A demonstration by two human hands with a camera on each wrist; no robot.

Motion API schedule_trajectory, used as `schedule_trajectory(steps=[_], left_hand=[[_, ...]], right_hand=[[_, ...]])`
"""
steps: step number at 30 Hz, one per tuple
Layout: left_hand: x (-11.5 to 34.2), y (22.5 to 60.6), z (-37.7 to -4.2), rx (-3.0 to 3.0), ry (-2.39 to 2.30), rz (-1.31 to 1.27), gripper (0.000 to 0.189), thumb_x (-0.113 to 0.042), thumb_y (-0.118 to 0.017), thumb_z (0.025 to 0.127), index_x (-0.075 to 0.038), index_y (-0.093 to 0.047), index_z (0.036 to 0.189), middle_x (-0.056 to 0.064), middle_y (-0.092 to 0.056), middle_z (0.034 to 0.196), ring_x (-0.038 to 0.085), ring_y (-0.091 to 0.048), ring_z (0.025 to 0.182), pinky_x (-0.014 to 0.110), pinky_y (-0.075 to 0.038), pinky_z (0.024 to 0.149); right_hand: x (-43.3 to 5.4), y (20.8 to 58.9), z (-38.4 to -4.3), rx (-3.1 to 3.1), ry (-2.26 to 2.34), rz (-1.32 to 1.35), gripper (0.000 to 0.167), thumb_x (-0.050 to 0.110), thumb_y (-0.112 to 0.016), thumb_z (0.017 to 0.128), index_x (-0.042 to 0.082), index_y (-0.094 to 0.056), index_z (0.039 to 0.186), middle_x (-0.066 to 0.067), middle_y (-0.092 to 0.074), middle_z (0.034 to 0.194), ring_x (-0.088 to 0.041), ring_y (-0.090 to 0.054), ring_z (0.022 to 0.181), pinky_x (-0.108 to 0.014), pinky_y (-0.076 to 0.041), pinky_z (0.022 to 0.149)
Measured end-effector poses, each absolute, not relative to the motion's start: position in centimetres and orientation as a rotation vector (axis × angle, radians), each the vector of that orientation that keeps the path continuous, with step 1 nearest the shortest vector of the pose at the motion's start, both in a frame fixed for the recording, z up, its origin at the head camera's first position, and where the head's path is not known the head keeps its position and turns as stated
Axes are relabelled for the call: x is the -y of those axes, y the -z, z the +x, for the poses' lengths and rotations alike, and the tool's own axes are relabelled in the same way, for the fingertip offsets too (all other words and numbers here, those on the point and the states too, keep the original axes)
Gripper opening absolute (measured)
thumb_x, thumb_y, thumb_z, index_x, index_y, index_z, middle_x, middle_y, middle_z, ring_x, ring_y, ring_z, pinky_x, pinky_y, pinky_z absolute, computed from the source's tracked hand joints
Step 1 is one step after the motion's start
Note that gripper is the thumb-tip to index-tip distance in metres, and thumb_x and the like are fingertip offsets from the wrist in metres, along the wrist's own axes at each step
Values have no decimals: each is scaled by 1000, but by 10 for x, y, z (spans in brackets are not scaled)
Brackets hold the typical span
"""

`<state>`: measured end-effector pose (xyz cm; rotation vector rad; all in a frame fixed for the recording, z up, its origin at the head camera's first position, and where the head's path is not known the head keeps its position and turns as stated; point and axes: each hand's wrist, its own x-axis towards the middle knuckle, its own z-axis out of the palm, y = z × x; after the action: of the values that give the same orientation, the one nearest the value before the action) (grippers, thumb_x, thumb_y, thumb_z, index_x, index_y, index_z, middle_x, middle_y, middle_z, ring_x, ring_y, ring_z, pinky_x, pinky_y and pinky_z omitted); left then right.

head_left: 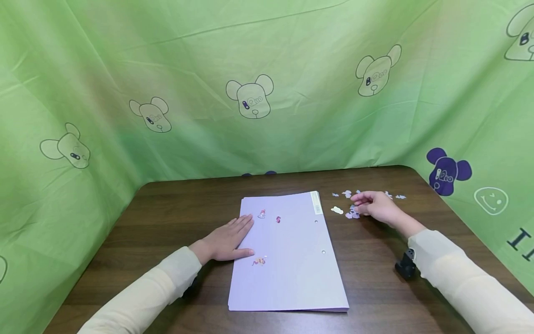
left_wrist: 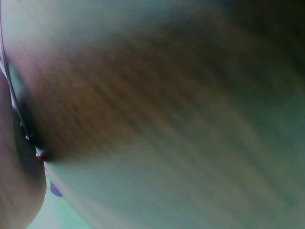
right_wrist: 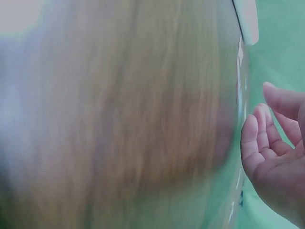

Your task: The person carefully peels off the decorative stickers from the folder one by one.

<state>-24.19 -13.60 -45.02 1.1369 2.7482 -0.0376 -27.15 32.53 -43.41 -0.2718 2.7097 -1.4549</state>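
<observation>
A pale lilac folder (head_left: pixel 292 283) lies flat on the table. My left hand (head_left: pixel 228 239) rests on its left edge, fingers extended and thumb spread. Three small colourful stickers show on the cover: one pink-and-white (head_left: pixel 261 214), one dark pink (head_left: pixel 278 220) and one orange (head_left: pixel 258 262). Over on the right, my right hand (head_left: pixel 377 206) hovers low over small loose stickers (head_left: pixel 349 215), fingers loosely bent. In the right wrist view the thumb (right_wrist: pixel 281 100) stands apart from the fingers, with nothing visible between them. A white cloud-shaped piece (head_left: pixel 337 210) lies left of that hand.
More loose stickers (head_left: pixel 347 194) lie toward the back, and others (head_left: pixel 400 197) sit beyond my right hand. The dark wood table (head_left: pixel 179 208) ends at a green printed cloth (head_left: pixel 200 148) hanging behind and at both sides. A barcode label (head_left: pixel 316 202) marks the folder's top right corner.
</observation>
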Motion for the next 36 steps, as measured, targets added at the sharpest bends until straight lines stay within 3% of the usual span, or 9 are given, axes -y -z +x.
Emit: schedule_trajectory(steps=[5, 14, 22, 29, 36], left_hand=[[135, 449, -242, -2739, 63, 1122, 95, -74, -26, 92, -7, -9, 156, 7, -4, 163, 18, -3, 147, 35, -12, 117], [135, 450, -244, -2739, 78, 1111, 94, -74, -26, 92, -8, -7, 156, 6, -2, 163, 17, -1, 147, 34, -10, 117], [136, 453, -245, -2742, 82, 1106, 94, -75, -25, 91, -9, -6, 157, 5, -1, 163, 15, 0, 147, 33, -9, 116], [136, 450, -243, -2741, 60, 1117, 94, -74, -27, 92, -7, -9, 156, 7, -3, 163, 18, -2, 147, 35, -11, 117], [136, 449, -241, -2742, 45, 1128, 93, -72, -29, 93, -7, -10, 156, 7, -5, 163, 19, -3, 148, 35, -11, 117]], right_hand=[[-310, 431, -268, -2681, 1529, -294, 37, 0, -68, 88, -16, -56, 119, -16, -65, 99, -8, -59, 80, -23, -53, 67], [-276, 417, -258, -2545, 1686, -290, 39, 1, -66, 90, -16, -53, 122, -14, -65, 98, -14, -62, 75, -28, -54, 63], [-241, 415, -248, -2500, 1688, -342, 37, 2, -68, 88, -14, -57, 120, -18, -63, 102, -12, -61, 84, -32, -55, 74], [-204, 412, -233, -2426, 1722, -379, 35, -1, -66, 87, -13, -58, 119, -22, -62, 104, -15, -59, 83, -24, -51, 67], [-170, 414, -211, -2334, 1739, -414, 33, -2, -67, 86, -13, -58, 116, -19, -61, 100, -18, -59, 82, -27, -53, 65]])
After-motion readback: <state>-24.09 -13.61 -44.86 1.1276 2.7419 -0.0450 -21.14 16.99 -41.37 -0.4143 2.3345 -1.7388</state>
